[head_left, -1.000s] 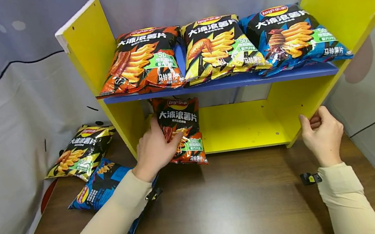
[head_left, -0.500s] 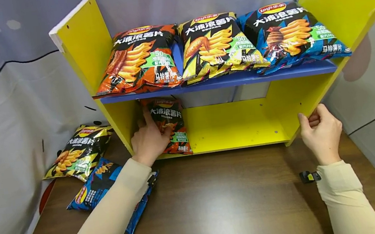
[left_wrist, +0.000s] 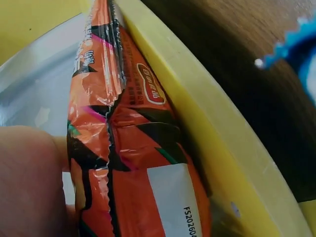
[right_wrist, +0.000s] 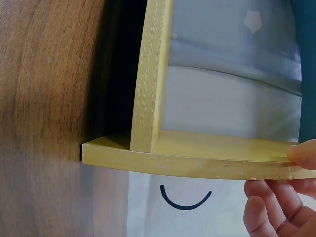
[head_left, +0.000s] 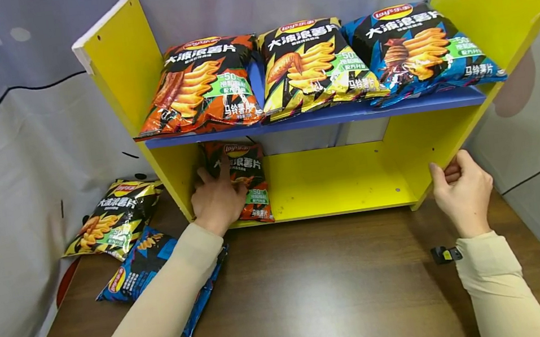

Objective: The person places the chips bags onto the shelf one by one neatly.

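Observation:
My left hand (head_left: 218, 201) reaches into the lower left bay of the yellow shelf (head_left: 333, 183), its index finger lying extended across the front of a red-and-black chip bag (head_left: 256, 199). That bag stands upright near the left side panel; in the left wrist view its orange side and seam (left_wrist: 113, 128) face the camera, with part of the hand (left_wrist: 29, 182) beside it. My right hand (head_left: 464, 194) pinches the front edge of the shelf's right side panel, thumb inside and fingers outside, as the right wrist view shows with the fingers (right_wrist: 276, 197) under the board.
On the blue upper board (head_left: 315, 119) sit a red bag (head_left: 203, 86), a yellow bag (head_left: 315, 68) and a blue bag (head_left: 423, 51). Left of the shelf lie another yellow bag (head_left: 115, 220) and a blue bag (head_left: 140, 268), partly under my left forearm, on the wooden table (head_left: 317, 293).
The red chip bag has moved back and left into the lower bay with my left hand. My left fingers have since shifted from its upper edge down onto its front. My right hand keeps its hold.

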A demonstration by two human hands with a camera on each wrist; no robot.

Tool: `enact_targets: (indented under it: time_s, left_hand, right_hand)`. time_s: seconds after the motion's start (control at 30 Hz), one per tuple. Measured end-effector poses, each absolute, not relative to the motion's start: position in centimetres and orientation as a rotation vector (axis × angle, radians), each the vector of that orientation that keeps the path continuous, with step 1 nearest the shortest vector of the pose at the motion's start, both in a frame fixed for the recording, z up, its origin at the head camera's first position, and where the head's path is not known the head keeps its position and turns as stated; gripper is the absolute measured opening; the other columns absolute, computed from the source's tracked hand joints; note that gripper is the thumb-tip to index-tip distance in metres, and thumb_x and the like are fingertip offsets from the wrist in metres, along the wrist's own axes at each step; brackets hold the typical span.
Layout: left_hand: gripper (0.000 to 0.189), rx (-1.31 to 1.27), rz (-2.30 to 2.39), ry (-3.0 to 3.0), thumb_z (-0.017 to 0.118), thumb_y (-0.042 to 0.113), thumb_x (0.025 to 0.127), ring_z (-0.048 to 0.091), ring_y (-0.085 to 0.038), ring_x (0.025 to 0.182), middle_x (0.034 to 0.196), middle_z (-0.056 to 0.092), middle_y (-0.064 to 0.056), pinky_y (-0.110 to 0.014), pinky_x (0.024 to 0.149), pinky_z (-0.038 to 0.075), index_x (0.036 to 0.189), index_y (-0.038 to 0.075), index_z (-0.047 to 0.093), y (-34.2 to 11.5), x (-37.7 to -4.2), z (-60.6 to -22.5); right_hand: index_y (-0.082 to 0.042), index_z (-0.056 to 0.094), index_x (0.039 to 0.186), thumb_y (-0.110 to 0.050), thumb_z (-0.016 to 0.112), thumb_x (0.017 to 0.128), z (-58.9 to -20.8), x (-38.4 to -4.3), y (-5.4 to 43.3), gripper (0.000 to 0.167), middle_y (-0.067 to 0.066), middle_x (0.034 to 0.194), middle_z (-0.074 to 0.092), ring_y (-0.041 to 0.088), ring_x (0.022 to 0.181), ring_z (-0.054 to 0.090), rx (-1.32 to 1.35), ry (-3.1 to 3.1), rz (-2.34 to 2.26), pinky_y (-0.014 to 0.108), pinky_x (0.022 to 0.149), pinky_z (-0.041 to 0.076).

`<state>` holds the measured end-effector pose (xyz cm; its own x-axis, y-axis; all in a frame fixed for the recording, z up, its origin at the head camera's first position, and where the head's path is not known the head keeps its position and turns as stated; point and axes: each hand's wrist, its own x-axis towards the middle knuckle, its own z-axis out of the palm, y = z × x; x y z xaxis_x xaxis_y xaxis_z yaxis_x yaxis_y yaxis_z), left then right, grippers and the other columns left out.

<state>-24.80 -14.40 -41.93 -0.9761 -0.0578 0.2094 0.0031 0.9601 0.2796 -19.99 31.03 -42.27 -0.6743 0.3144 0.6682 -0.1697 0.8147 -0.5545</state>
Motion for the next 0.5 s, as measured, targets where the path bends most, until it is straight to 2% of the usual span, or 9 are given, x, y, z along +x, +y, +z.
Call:
enact_targets:
  time_s: [0.2, 0.37, 0.5]
  left_hand:
    - [0.079, 0.059, -0.422, -3.007, 0.037, 0.056, 0.105, 0.053, -0.056, 0.115, 0.154, 0.026, -0.042, -0.057, 0.064, 0.055, 0.168, 0.019, 0.008, -14.37, -24.77, -42.35]
    - [0.08, 0.077, -0.485, -3.07, 0.031, 0.056, 0.105, 0.051, -0.055, 0.12, 0.156, 0.023, -0.04, -0.059, 0.074, 0.056, 0.168, 0.019, -0.001, -14.5, -24.94, -42.55]
    - [0.08, 0.073, -0.459, -3.071, 0.03, 0.056, 0.105, 0.049, -0.055, 0.123, 0.155, 0.024, -0.04, -0.059, 0.077, 0.056, 0.168, 0.017, -0.001, -14.44, -25.04, -42.66]
  right_hand:
    - [0.002, 0.064, 0.094, -0.022, 0.071, 0.093, -42.15, -20.11, 31.01, 0.025, 0.017, 0.075, 0.067, -0.021, 0.063, 0.042, -0.103, -2.177, 0.763, 0.011, 0.067, 0.033]
    - [0.002, 0.064, 0.093, -0.021, 0.071, 0.093, -42.18, -20.12, 31.04, 0.025, 0.018, 0.074, 0.067, -0.023, 0.064, 0.04, -0.104, -2.174, 0.762, 0.011, 0.068, 0.032]
    - [0.003, 0.063, 0.092, -0.021, 0.071, 0.093, -42.24, -20.08, 31.08, 0.025, 0.018, 0.074, 0.067, -0.021, 0.064, 0.041, -0.105, -2.174, 0.758, 0.01, 0.067, 0.032]
